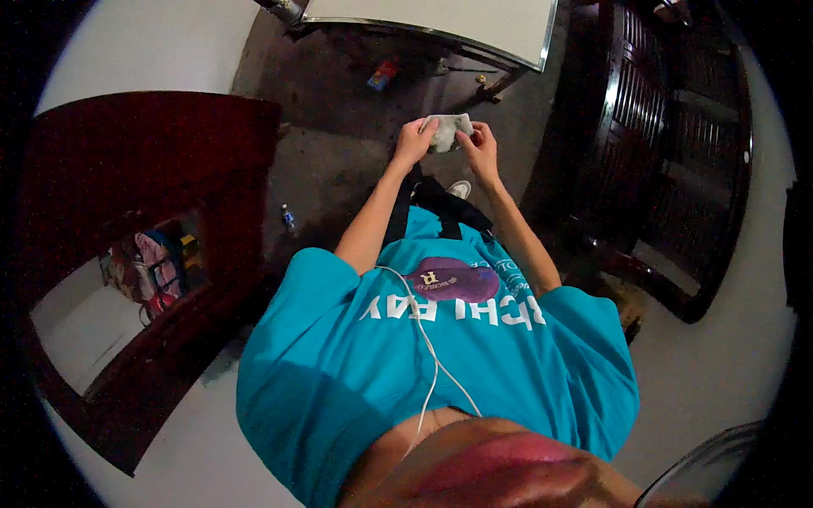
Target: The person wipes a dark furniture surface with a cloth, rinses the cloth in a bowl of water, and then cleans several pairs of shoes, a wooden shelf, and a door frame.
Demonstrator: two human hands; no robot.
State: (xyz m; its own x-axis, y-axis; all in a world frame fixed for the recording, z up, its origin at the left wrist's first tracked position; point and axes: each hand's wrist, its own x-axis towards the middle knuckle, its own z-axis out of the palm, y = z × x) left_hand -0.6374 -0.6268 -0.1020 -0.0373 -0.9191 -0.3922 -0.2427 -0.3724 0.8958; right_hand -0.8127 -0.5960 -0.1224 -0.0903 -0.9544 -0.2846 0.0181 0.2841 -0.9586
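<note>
A small pale grey-white cloth (448, 130) is stretched between my hands, well in front of my body and above the floor. My left hand (416, 141) pinches its left edge between thumb and fingers. At the opposite edge, my right hand (481, 147) grips the cloth, the thumb lying on its near face. Darker patches show on the cloth; its exact kind cannot be told. Below it, part of a white shoe (460, 189) shows on the floor.
A pale table (432, 19) with a metal rim stands ahead, with a red and blue packet (382, 75) on the floor beneath. Dark wooden furniture (673, 146) is at the right. A dark red wooden piece with a mirror (95, 336) and a plastic bottle (288, 217) are at the left.
</note>
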